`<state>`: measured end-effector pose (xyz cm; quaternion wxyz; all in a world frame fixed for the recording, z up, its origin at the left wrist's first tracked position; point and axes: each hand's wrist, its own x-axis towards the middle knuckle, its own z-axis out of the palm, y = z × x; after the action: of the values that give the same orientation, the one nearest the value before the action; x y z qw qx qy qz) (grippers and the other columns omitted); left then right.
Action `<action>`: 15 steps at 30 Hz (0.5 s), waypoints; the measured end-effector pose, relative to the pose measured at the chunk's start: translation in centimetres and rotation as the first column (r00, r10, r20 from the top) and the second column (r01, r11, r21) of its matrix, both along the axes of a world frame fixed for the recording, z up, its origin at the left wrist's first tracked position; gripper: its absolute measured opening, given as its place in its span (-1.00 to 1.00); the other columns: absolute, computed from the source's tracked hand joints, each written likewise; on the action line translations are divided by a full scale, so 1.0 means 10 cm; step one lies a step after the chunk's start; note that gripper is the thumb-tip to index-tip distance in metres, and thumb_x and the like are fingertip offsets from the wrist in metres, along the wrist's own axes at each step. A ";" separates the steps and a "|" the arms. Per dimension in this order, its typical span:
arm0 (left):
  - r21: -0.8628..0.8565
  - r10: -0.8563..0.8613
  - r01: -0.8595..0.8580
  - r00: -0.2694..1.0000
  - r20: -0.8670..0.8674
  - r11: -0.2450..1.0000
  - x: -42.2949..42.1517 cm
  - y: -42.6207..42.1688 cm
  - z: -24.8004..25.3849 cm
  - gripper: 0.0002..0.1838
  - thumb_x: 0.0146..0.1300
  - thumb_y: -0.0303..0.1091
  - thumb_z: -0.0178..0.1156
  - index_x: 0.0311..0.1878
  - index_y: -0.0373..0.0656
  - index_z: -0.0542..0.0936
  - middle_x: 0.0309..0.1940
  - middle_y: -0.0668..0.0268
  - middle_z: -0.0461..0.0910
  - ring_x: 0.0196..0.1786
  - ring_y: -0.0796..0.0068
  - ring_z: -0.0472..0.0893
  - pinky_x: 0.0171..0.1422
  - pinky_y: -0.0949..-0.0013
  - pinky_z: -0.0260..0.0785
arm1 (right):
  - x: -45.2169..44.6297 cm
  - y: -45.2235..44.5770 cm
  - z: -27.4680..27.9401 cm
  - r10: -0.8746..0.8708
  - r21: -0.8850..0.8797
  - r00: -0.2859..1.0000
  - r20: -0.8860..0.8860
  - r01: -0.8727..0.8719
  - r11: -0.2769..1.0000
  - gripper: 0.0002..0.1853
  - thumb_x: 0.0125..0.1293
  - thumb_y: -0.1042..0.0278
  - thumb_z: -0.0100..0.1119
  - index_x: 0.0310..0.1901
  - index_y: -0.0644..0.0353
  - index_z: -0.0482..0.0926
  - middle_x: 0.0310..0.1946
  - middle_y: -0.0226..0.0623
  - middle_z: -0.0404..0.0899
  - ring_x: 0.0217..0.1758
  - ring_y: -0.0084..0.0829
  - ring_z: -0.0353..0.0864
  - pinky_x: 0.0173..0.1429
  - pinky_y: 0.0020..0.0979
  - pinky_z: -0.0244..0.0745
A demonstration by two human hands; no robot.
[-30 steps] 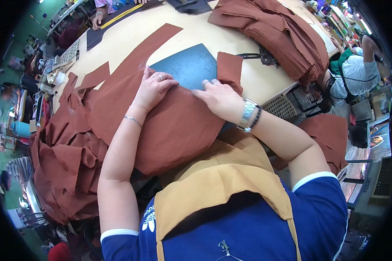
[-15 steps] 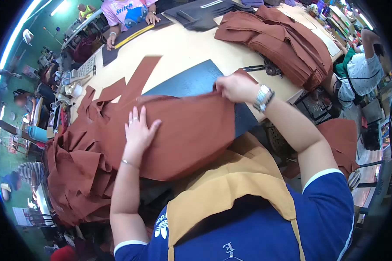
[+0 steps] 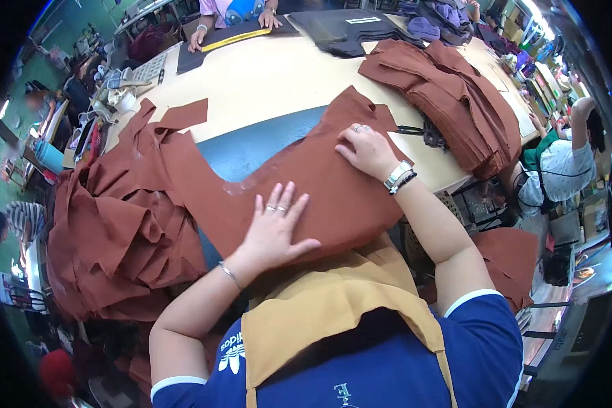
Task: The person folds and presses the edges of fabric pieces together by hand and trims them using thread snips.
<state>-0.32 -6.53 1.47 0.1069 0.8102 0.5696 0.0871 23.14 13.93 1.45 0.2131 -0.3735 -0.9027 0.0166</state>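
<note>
Head | left hand (image 3: pixel 273 230): fingers spread on brown cloth (image 3: pixel 330 187) | right hand (image 3: pixel 369 152): fingers curled there, cannot tell if pinching

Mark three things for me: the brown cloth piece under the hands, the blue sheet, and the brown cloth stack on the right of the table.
Brown cloth piece (image 3: pixel 323 181): head view, its flat middle.
Blue sheet (image 3: pixel 251 147): head view, its uncovered part.
Brown cloth stack (image 3: pixel 442 102): head view, its top layers.

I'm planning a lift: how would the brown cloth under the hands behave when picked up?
The brown cloth is probably floppy, since the similar-coloured heap at its left lies crumpled. It looks thin and flat, so likely light for its size.
</note>
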 end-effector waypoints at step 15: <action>0.011 -0.017 0.016 0.997 0.076 1.000 0.41 -0.21 0.01 -0.01 0.23 0.37 0.17 0.55 -0.09 0.19 0.58 -0.08 -0.04 0.62 -0.16 -0.09 0.53 -0.42 -0.21 | 0.09 1.38 0.36 -0.372 -0.503 0.849 0.376 0.524 0.687 -0.30 0.09 -0.20 0.43 0.08 0.24 0.67 -0.04 -0.15 0.70 -0.10 -0.29 0.70 0.01 -0.29 0.57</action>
<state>3.81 -8.65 1.56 0.1249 0.8115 0.5581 0.1200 23.99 27.69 5.01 -0.0288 -0.6302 -0.7507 0.1964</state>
